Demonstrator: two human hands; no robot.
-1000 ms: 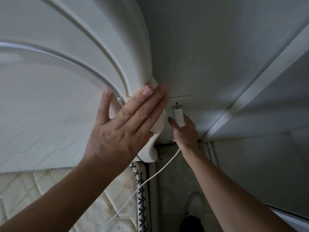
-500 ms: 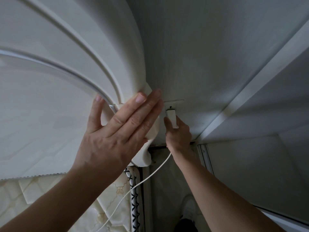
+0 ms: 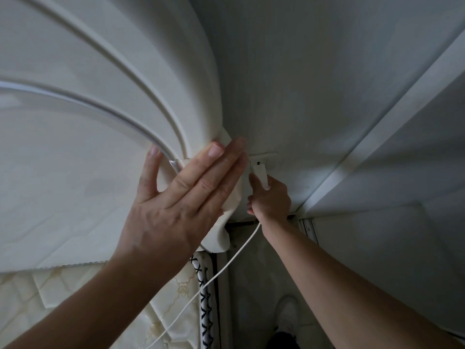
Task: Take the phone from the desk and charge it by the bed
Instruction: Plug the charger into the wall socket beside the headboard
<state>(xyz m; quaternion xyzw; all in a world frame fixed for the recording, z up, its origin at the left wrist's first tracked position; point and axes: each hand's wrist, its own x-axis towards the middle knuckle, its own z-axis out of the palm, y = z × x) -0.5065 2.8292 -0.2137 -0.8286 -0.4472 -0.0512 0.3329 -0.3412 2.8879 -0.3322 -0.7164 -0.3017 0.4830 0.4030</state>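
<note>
Phone: out of sight, nowhere in the head view, so its place cannot be told.
Charger: a small white rectangular plastic charger plug [image 3: 260, 175] sits up against the white wall socket plate [image 3: 264, 157], its top end right at the plate; whether the pins are fully in cannot be told.
Cable: a thin white charging cable [image 3: 226, 267] drops from under the right hand, runs down and to the left across the mattress edge and leaves the bottom of the frame.
Right hand: the right hand [image 3: 270, 199] is closed around the charger plug, fingers wrapped on its lower part, thumb along the left side, arm stretched up from the lower right.
Left hand: the left hand [image 3: 176, 200] lies flat and spread, palm against the outer edge of the headboard, fingertips reaching to the wall just beside the socket; it grips nothing.
Headboard: a cream-white curved headboard with raised arched mouldings [image 3: 105, 102] fills the left half, its rounded lower corner sticking out below the left palm.
Mattress: a pale quilted mattress with a gold pattern [image 3: 75, 298] shows at the lower left, with a black-and-white patterned border strip [image 3: 205, 298] along its side.
Wall: a grey-white textured wall [image 3: 314, 84] behind the socket, crossed on the right by a white diagonal trim strip [image 3: 377, 137].
Floor: a white shoe [image 3: 288, 318] shows dimly below, between bed and wall.
</note>
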